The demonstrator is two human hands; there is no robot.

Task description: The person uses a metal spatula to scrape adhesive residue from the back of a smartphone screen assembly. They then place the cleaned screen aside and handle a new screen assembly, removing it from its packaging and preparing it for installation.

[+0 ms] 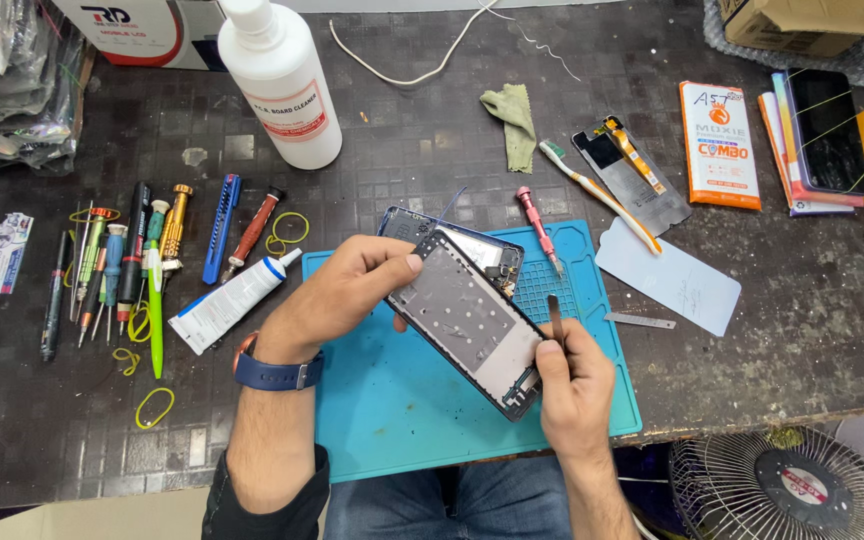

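Note:
My left hand (pixel 347 290) grips the upper edge of an opened phone frame (pixel 467 320), held tilted above a blue work mat (pixel 392 400). Its bare metal inner plate faces up. My right hand (pixel 574 385) supports the frame's lower end and pinches a thin dark flat tool (pixel 555 312) that points upward. A blue watch (pixel 277 372) is on my left wrist. Under the frame lies another dark phone part (pixel 407 222) on the mat.
A red screwdriver (pixel 536 220) rests on the mat's top edge. Several screwdrivers and pens (pixel 132 260), a glue tube (pixel 232 300) and rubber bands lie to the left. A white bottle (pixel 282 80), green cloth (pixel 512 115), toothbrush (pixel 592 190), phone parts and boxes lie behind. A fan (pixel 787 485) sits below the table edge.

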